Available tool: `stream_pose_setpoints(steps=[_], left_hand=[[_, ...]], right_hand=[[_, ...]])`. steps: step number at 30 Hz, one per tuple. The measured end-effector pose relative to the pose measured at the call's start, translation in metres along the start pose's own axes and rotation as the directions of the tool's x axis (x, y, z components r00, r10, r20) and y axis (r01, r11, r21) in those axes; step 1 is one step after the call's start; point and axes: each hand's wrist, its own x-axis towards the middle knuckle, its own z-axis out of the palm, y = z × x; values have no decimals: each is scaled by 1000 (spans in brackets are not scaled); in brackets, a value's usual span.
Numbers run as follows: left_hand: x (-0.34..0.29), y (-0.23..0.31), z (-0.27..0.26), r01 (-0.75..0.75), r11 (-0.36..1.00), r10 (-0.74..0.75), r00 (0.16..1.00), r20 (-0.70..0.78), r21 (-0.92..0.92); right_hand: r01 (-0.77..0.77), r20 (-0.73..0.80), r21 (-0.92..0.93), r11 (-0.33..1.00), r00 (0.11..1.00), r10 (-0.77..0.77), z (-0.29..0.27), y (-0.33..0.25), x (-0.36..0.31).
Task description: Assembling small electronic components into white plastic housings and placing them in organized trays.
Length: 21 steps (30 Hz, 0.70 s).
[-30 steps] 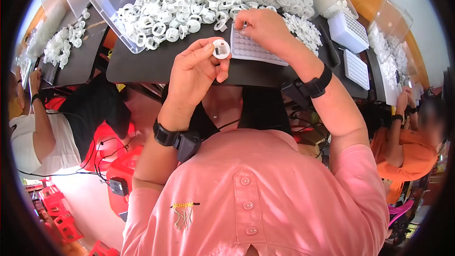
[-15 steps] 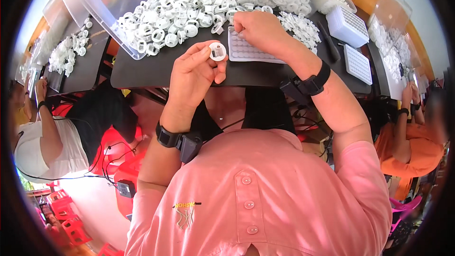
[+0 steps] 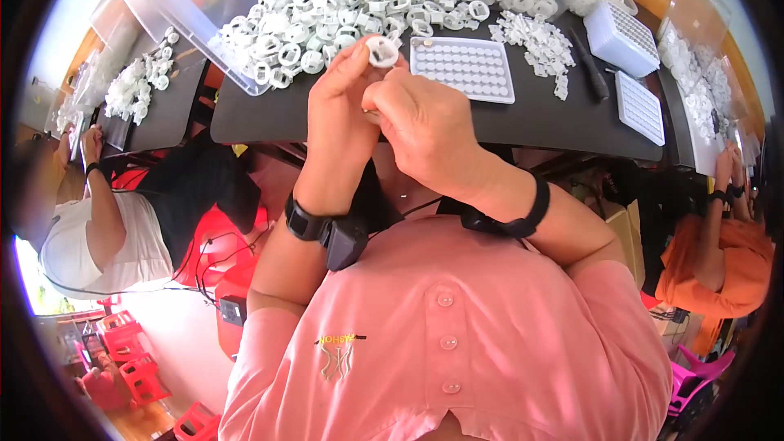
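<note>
Between the thumb and fingers of my left hand (image 3: pixel 336 110) is a small round white plastic part (image 3: pixel 383 52) with a cut-out in its middle, held up over the table's near edge. Just below that part, my right hand (image 3: pixel 429 118) is closed in a pinch, close against the left fingers. A tiny glint shows at its fingertips, too small to name. Beyond my right hand lies a shallow white tray (image 3: pixel 510 86) with rows of small round pieces. Behind my left hand spreads a large heap of similar round white parts (image 3: pixel 327 20).
A clear plastic bin (image 3: pixel 237 73) lies around the heap on the dark table (image 3: pixel 563 126). Flat white pieces (image 3: pixel 535 42), a black-handled tool (image 3: pixel 590 65), stacked trays (image 3: pixel 616 37) and a single tray (image 3: pixel 639 110) stand right. People work at left (image 3: pixel 106 229) and right (image 3: pixel 710 253).
My right hand has come back from the tray to the round part in my left hand, uncovering the tray. The left hand has tilted the part and lifted it slightly in view.
</note>
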Motion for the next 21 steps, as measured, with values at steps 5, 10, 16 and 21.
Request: stream_pose_setpoints(steps=[5, 10, 16, 21], left_hand=[[4, 1, -7, 70, 994, -66, 997, 51, -85], [3, -3, -13, 72, 988, -57, 992, 114, -134], [1, -2, -14, 65, 993, -52, 991, 122, -103], [-2, -4, -12, 53, 994, -41, 992, 121, -98]], right_hand=[[-161, -19, 313, 936, 984, 175, 12, 1, -12], [-559, 325, 604, 568, 823, 465, 3, 4, -5], [-665, 457, 629, 402, 735, 501, -1, 0, -5], [-678, 460, 615, 403, 723, 515, -2, -1, -5]])
